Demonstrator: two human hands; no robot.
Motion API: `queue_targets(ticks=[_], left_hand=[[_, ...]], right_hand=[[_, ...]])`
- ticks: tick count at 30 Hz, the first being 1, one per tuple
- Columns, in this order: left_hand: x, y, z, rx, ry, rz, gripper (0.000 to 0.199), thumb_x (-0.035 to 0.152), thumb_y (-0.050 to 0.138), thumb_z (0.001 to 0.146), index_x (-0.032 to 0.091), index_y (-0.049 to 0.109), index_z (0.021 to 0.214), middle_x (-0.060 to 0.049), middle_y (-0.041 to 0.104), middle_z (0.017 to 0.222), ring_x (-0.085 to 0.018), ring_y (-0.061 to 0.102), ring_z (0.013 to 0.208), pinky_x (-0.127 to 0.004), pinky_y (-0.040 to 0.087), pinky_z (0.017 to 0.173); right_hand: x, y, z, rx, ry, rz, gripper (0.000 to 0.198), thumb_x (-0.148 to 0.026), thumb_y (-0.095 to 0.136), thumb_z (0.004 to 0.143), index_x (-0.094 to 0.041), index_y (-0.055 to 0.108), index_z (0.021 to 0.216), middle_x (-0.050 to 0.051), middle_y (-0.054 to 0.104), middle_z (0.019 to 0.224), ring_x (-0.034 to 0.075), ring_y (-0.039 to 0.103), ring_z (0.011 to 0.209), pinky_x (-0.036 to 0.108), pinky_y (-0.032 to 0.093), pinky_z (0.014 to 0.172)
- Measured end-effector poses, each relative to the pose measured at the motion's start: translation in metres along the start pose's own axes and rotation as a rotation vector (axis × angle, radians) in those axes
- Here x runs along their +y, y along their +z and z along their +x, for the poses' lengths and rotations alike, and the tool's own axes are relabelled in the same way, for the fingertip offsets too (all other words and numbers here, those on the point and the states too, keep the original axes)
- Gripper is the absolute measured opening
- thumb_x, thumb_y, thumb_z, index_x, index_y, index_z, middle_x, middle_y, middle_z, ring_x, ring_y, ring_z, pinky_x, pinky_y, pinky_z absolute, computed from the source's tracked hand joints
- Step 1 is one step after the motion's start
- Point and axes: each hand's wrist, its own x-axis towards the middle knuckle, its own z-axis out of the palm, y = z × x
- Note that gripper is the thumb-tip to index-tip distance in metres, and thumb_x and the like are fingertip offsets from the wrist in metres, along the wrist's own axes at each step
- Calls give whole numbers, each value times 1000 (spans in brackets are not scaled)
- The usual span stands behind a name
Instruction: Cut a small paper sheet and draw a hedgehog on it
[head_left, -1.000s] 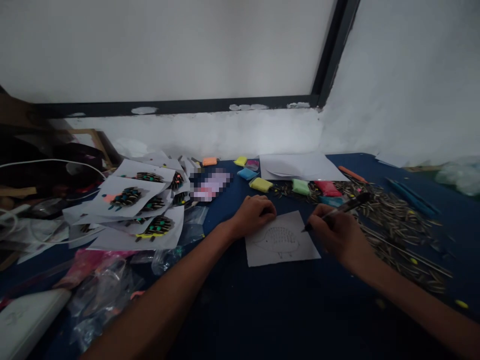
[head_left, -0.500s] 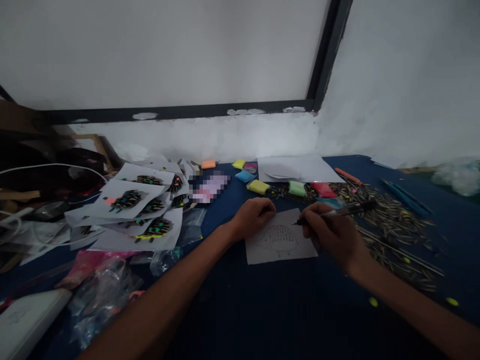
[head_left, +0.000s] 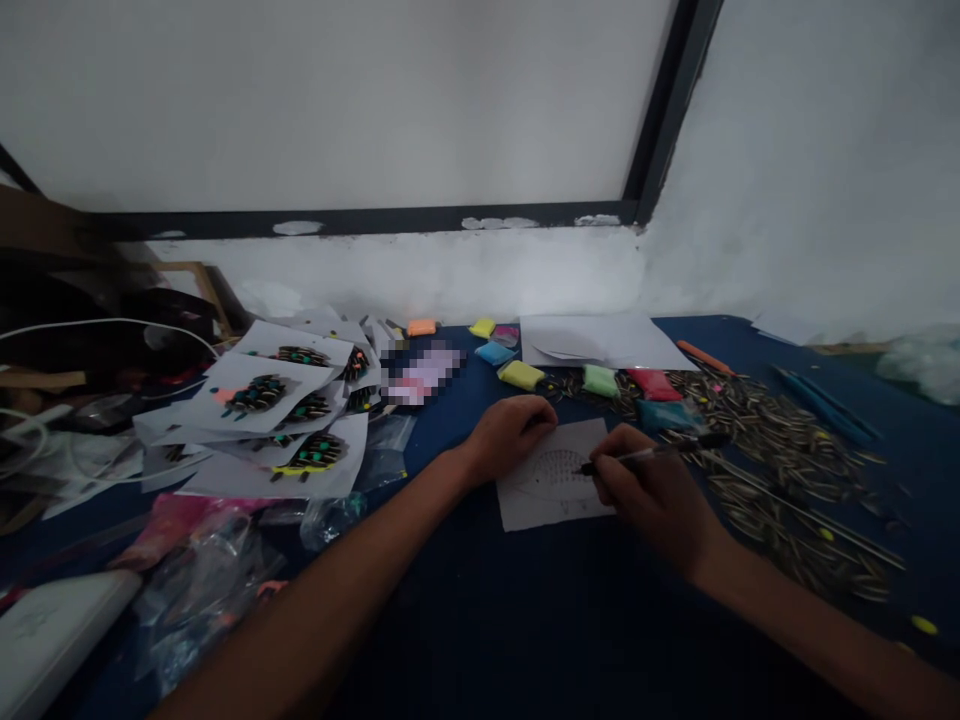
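Observation:
A small sheet of white paper (head_left: 525,508) lies on the dark blue table, bearing a drawn animal outline with rows of short marks across its body. My left hand (head_left: 514,435), its fingers curled in, rests on the sheet's upper left corner. In my right hand (head_left: 649,490) is a black-and-clear pen (head_left: 637,455), pinched near its tip. The tip points down onto the marked body at the sheet's middle. Whatever lies beneath my left fingers is hidden.
Sheets with seed-covered animals (head_left: 251,395) pile up at left, above plastic bags (head_left: 217,570). Coloured clay packets (head_left: 521,375) and white paper (head_left: 607,340) line the back. Loose striped seeds (head_left: 780,430), blue tweezers (head_left: 829,405) and an orange tool (head_left: 697,353) lie at right.
My right hand has moved the pen tip left and down, from near the sheet's upper right onto the drawn body. My left hand stays on the sheet. The view has shifted slightly.

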Motion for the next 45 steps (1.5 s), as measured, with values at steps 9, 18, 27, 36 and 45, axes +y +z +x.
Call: queue_targets(ticks=[9, 18, 27, 36, 45], left_hand=[[2, 0, -1, -18, 38, 37, 13, 14, 48, 84, 15, 60, 86, -2, 65, 87, -13, 58, 80, -23, 45, 73], [5, 4, 0, -55, 47, 202, 14, 16, 45, 88, 16, 59, 88, -3, 63, 90, -15, 56, 87, -27, 43, 80], [12, 4, -2, -129, 29, 369, 19, 19, 38, 93, 17, 56, 95, -4, 61, 97, -17, 56, 89, -31, 42, 83], [11, 5, -1, -143, 31, 401, 20, 20, 36, 94, 18, 56, 96, -4, 60, 98, -18, 57, 87, -32, 41, 82], [14, 3, 0, -159, 5, 395, 20, 21, 37, 94, 18, 56, 96, -4, 61, 99, -17, 57, 88, -32, 41, 83]], right_hand=[[1, 9, -1, -60, -52, -37, 19, -28, 41, 86, -22, 46, 68, -6, 43, 52, 12, 45, 47, 23, 33, 45], [7, 16, 1, -78, -96, -33, 20, -28, 40, 87, -22, 44, 69, -6, 40, 54, 11, 42, 48, 23, 33, 46], [2, 17, 0, -87, -151, -87, 20, -27, 38, 88, -22, 44, 68, -5, 41, 55, 12, 42, 49, 24, 33, 47], [2, 17, 0, -98, -130, -75, 20, -26, 39, 87, -22, 44, 69, -5, 40, 55, 12, 42, 48, 24, 33, 46], [4, 19, 1, -112, -129, -73, 20, -26, 40, 87, -23, 43, 68, -6, 41, 54, 11, 41, 48, 24, 33, 46]])
